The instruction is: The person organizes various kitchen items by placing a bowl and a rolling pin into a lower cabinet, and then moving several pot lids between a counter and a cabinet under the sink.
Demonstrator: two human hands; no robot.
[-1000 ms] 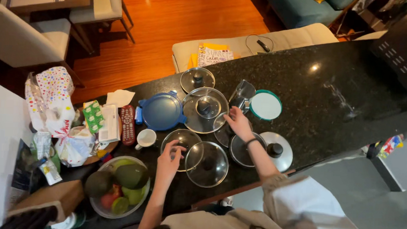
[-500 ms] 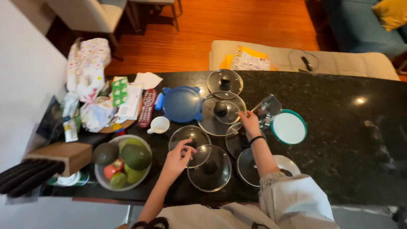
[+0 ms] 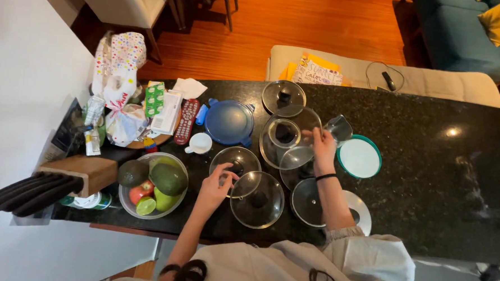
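The black stone counter [image 3: 428,182] runs across the middle of the frame; its near edge lies just above the person's body at the bottom, its far edge meets a beige bench and wood floor at the top, and its right half is bare and open, while the left end is crowded. The left hand [image 3: 214,187], at centre-left, pinches the rim of a round glass lid [image 3: 235,162] with fingers curled, just beside another glass lid [image 3: 257,200] lying flat below it. The right hand [image 3: 322,149], at centre, grips the edge of a large clear glass lid [image 3: 286,137], which is tilted up off the counter and shows a dark knob through the glass. More glass lids lie around it, overlapping. A blue plastic lid [image 3: 229,121] and a teal-rimmed white lid [image 3: 359,157] flank the group. At lower left a glass bowl [image 3: 125,198] holds avocados, a lime and a red fruit; a wooden knife block [image 3: 77,172] holds black-handled knives.
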